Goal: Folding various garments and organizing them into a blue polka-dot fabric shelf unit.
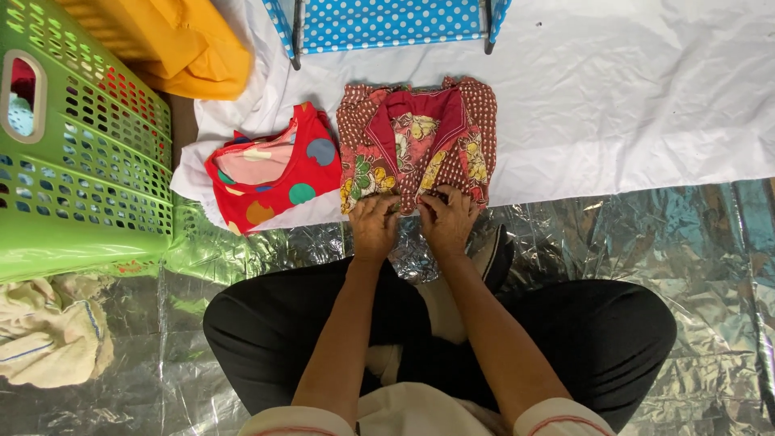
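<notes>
A green plastic laundry basket (89, 153) is seen at the left edge of the floor covering, with a crumpled cream cloth (48, 331) lying below it on the silver foil sheet (646, 266) and a yellow fabric bundle (190, 44) set beyond its far corner. Just right of the basket, a folded red garment with coloured dots (274, 165) is laid at the left end of the white sheet (630, 105), near that sheet's front edge. Just beside it, a folded red and brown floral garment (416, 141) is placed on the same sheet, its lower hem reaching the line where white sheet meets foil. That hem is gripped by both hands: the left hand (374, 226) is curled shut on the fabric, and the right hand (446, 220) is closed on it just beside, the two nearly touching. Black trousers (565, 339) are seen below the forearms, the person being seated cross-legged on the foil. A blue polka-dot frame (387, 23) is set at the far edge of the white sheet.
</notes>
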